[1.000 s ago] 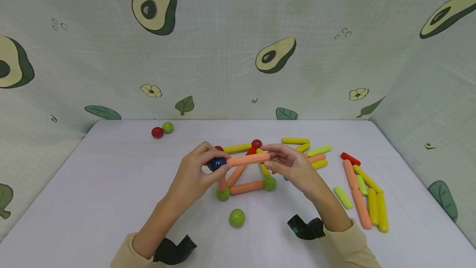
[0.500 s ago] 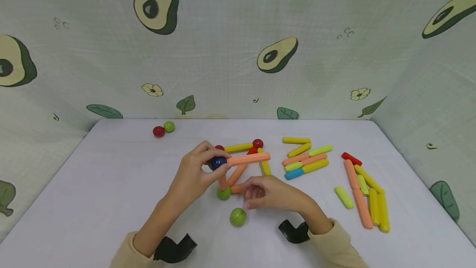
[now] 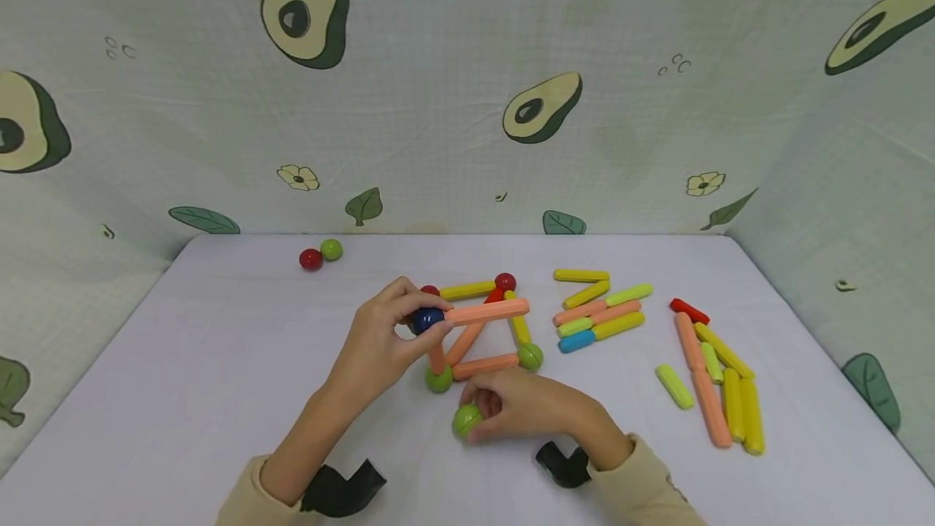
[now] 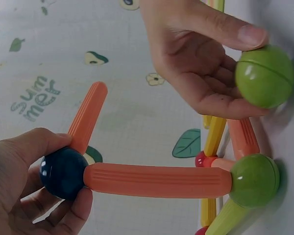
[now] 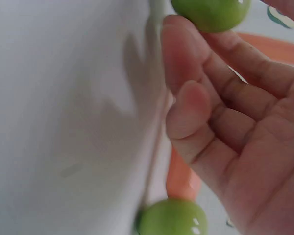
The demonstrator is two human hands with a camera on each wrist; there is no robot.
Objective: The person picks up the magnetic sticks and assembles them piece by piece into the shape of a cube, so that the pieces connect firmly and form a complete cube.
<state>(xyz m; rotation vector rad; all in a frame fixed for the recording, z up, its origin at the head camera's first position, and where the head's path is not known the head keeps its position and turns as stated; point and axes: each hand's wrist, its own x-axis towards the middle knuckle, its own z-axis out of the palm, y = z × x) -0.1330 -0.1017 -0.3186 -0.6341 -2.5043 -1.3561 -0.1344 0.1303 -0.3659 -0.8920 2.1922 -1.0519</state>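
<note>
My left hand (image 3: 380, 343) pinches a dark blue ball (image 3: 427, 321) between thumb and fingers. From that ball an orange stick (image 3: 489, 312) juts out to the right with its far end free. A second orange stick (image 4: 157, 181) joins the blue ball to a green corner ball (image 4: 255, 181) on the table. At the front of the table, my right hand (image 3: 533, 406) holds a loose green ball (image 3: 464, 421) by thumb and fingertips. Behind it lies a flat frame of yellow and orange sticks, with another green ball (image 3: 531, 356) and a red ball (image 3: 505, 282) at corners.
Right of the frame lie several joined and single sticks (image 3: 619, 325) in yellow, orange, lime and blue. Farther right is another group of sticks (image 3: 707, 384). A red ball (image 3: 310, 259) and a green ball (image 3: 332, 249) sit at the back left.
My right hand has let go of the orange stick's end and come down toward me to the loose green ball, which it now holds. My left hand keeps the blue ball in place.
</note>
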